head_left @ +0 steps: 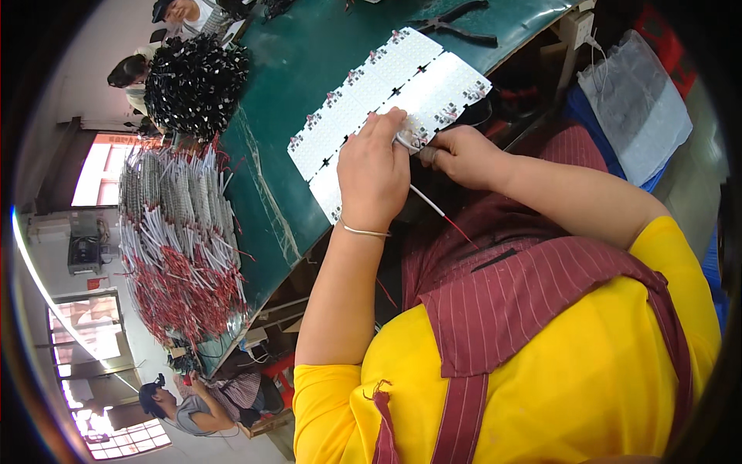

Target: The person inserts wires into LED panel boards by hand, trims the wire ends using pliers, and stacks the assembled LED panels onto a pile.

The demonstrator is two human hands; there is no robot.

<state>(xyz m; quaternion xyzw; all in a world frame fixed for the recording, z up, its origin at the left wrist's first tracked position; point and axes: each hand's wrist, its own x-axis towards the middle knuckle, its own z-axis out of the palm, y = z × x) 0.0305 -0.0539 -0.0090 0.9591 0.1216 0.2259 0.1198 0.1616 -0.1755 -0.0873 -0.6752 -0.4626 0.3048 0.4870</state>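
Note:
A sheet of joined white circuit boards (363,100), with small dark and red parts along its edges, lies slanted over the table's near edge. My left hand (375,166) is bent over the sheet, its fingers close together and gripping it at the near side. A white cable (427,199) ending in a thin red wire hangs below the sheet, and part of it curves up beside my left thumb. My right hand (468,157) is closed at the sheet's near edge, beside that cable. What its fingertips pinch is hidden.
Black-handled pliers (456,27) lie beyond the sheet on the green table (290,66). At the left are a big bundle of white cables with red wire ends (182,240) and a black heap of parts (197,85). A translucent bag (638,108) hangs at the right. Other people sit nearby.

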